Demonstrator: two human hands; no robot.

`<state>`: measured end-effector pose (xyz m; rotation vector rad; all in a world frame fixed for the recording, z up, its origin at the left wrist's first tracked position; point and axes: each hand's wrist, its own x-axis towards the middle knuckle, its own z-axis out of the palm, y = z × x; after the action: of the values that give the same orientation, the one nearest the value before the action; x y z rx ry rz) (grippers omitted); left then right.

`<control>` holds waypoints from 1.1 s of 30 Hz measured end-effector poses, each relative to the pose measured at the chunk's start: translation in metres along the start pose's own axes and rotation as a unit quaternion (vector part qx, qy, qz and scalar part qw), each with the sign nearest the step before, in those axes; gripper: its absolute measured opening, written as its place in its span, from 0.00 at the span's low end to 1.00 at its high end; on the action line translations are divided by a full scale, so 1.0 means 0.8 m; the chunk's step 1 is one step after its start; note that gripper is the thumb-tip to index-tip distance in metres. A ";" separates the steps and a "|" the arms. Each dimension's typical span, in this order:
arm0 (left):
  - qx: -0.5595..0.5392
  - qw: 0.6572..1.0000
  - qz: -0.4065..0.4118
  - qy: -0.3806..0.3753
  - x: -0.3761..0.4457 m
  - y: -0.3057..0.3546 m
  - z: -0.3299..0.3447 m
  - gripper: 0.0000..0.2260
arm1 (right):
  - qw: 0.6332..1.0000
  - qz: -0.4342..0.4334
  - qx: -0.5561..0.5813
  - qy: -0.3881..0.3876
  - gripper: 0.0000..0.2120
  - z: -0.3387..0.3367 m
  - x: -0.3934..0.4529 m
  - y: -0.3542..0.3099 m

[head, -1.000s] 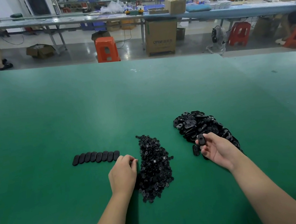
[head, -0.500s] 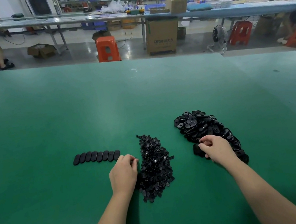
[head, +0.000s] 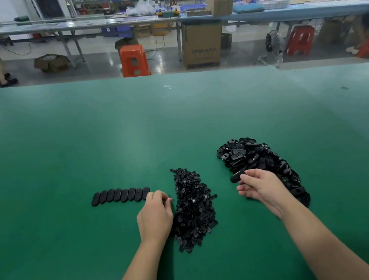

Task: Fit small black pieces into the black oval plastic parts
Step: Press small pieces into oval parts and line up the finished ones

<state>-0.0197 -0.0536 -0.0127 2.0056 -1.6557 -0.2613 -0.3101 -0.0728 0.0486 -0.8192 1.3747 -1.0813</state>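
Nearest the camera, both bare forearms reach fwd over the green table (head: 61, 159), converging on the heap of small black pieces (head: 194, 206), which serves as landmark. L forearm comes up from bottom centre-left, wrist straight, left hand (head: 154, 214) knuckles-up right against the heap's left edge; fingers curled under w/ tips at the pile's rim. Whether they pinch a piece can't be told, fingertips hidden. R forearm enters from bottom right, angled inward; right hand (head: 262, 186) sits right of the heap, apart from it, palm turned partly leftward, thumb and forefinger pinching one black oval part (head: 237, 177) at its end, other fingers loosely bent below. That oval is lifted off the table, pointing left toward the heap.

Left of the heap, just beyond the L knuckles, a row of ovals (head: 119, 195) lies flat, each overlapping its neighbour. Right of the heap and slightly farther back, a bigger pile of oval parts (head: 254, 158) runs behind and beside the R hand.

Far past the heap, beyond the table edge: orange stool (head: 134, 60), cardboard box (head: 202, 45), long workbench (head: 111, 22).
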 end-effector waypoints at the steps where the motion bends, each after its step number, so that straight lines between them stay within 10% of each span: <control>1: -0.007 1.000 -0.004 0.004 0.000 0.000 0.000 0.07 | 1.000 0.001 0.010 -0.011 0.10 0.006 -0.004 0.004; 33: -0.281 0.949 -0.139 0.023 0.009 -0.005 -0.009 0.08 | 0.980 -0.144 -0.126 0.051 0.08 0.070 -0.020 0.088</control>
<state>-0.0115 -0.0583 -0.0072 1.7673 -1.0958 -0.6969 -0.2446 -0.0422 -0.0080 -1.1905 1.5314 -1.1975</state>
